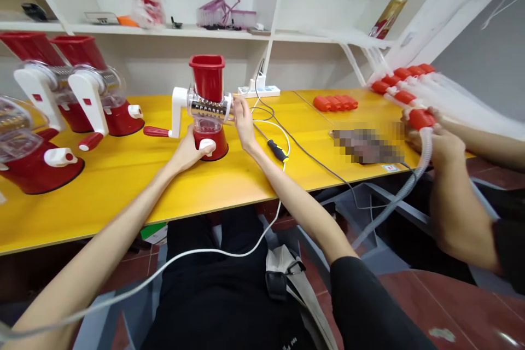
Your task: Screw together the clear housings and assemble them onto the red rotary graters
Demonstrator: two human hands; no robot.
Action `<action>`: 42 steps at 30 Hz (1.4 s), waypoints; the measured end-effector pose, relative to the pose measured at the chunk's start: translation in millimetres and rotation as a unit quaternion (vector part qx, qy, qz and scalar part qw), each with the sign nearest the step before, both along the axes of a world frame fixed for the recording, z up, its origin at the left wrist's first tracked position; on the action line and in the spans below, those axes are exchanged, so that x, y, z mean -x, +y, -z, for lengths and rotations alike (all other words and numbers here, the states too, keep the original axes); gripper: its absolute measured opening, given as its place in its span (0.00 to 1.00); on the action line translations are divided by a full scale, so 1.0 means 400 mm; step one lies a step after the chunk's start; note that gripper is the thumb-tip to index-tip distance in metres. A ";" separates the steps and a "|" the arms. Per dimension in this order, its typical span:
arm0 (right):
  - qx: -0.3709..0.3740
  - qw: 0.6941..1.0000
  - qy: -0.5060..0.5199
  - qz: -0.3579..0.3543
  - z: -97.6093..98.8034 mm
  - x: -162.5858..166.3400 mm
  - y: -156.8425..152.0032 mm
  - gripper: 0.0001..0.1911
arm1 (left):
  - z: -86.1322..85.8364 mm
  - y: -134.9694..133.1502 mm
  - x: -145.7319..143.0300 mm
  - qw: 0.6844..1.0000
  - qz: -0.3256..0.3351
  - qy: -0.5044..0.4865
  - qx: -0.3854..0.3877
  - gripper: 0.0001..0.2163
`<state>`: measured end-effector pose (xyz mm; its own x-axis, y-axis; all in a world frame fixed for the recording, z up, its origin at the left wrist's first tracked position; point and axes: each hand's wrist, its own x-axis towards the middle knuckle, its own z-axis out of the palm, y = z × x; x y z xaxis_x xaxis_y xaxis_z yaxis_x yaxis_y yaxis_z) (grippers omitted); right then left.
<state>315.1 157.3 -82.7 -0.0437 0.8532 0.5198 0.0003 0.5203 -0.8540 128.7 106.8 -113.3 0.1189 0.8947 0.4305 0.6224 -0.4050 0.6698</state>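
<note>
A rotary grater (208,79) with a red hopper, metal drum, white crank and red base stands upright on the yellow table. Low on its base, my left hand (189,149) is closed around the side, the thumb on the white knob (207,146). My right hand (243,120) grips the clear housing at the drum's right end, its fingers partly hidden behind it. The crank's red handle (156,131) points left, with no hand on it. A screwdriver (278,150) with a black and yellow handle lies right of the grater.
More rotary graters (102,85) stand at the left. A white cable (229,253) crosses my lap to the power strip (262,91). At the right, another person's hands (443,142) hold a red piece on a clear hose (422,158); red parts (335,103) lie nearby.
</note>
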 end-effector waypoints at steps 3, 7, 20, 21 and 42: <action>0.028 0.999 0.019 -0.016 0.022 -0.012 -0.005 0.32 | -0.003 -0.005 0.000 1.000 0.006 0.001 0.006 0.40; 0.064 0.996 0.046 -0.042 0.028 -0.011 0.000 0.21 | -0.007 -0.014 0.000 1.000 0.006 0.000 0.006 0.38; 0.122 0.985 0.080 -0.089 0.020 -0.011 -0.001 0.20 | -0.026 -0.036 -0.003 1.000 0.000 0.020 0.002 0.38; 0.124 0.985 0.082 -0.092 0.022 -0.012 0.001 0.20 | -0.026 -0.037 -0.003 1.000 -0.001 0.022 0.002 0.38; 0.122 0.981 0.092 -0.118 0.042 -0.014 0.035 0.20 | -0.006 -0.024 0.010 0.999 -0.023 0.046 0.003 0.36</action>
